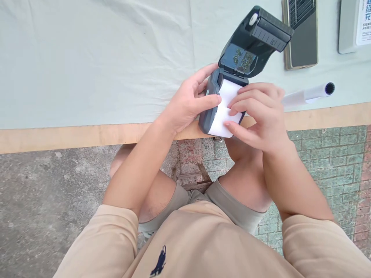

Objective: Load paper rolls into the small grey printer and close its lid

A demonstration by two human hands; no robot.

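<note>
A small dark grey label printer point(209, 116) is tilted at the table's front edge, its lid point(256, 42) swung up and open. A roller and a clear window show on the lid. White paper point(228, 90) fills the bay, and its front end lies over the printer's near side. My left hand point(193, 98) is closed round the printer's left side, thumb on the edge of the paper. From the right, my right hand point(262, 114) has its thumb and bent fingertips on the paper. The far ends of my left fingers are hidden behind the printer.
A white paper roll point(315, 92) with a dark core lies right of my right hand, partly unrolled. Farther back are a phone point(303, 38) and a light grey box point(348, 29) with a printed label. A pale cloth point(101, 65) covers the table up to its wooden edge point(72, 135).
</note>
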